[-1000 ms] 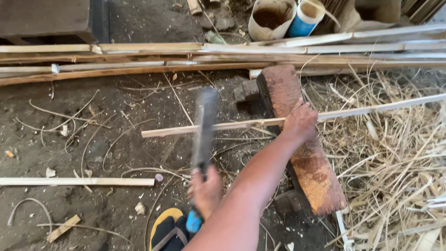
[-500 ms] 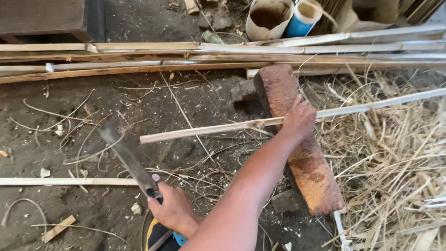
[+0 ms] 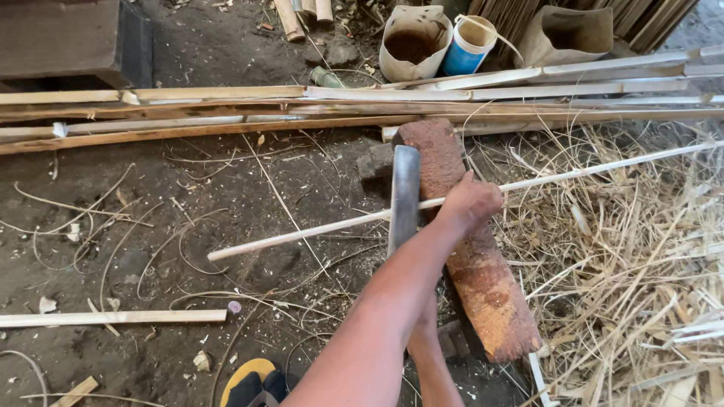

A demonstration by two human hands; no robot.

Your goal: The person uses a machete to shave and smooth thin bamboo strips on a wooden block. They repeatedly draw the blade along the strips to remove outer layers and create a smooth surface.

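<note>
Currently left hand (image 3: 469, 203) fingers grip bamboo strip (image 3: 302, 230) across wooden block (image 3: 483, 286); right hand, mostly hidden, holds cleaver (image 3: 405, 197) against it; grip unclear

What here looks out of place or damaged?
Nothing seems broken. The blade lies flat across the thin strip on the reddish log, close to the left hand gripping the strip. Shavings litter the ground.

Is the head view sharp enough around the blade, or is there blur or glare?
Head view: even, soft daylight with no hard shadows; the blade is slightly motion-smeared and shows a pale sheen but no blown-out glare; the left hand on the thin strip is sharp; the straw is evenly lit.
</note>
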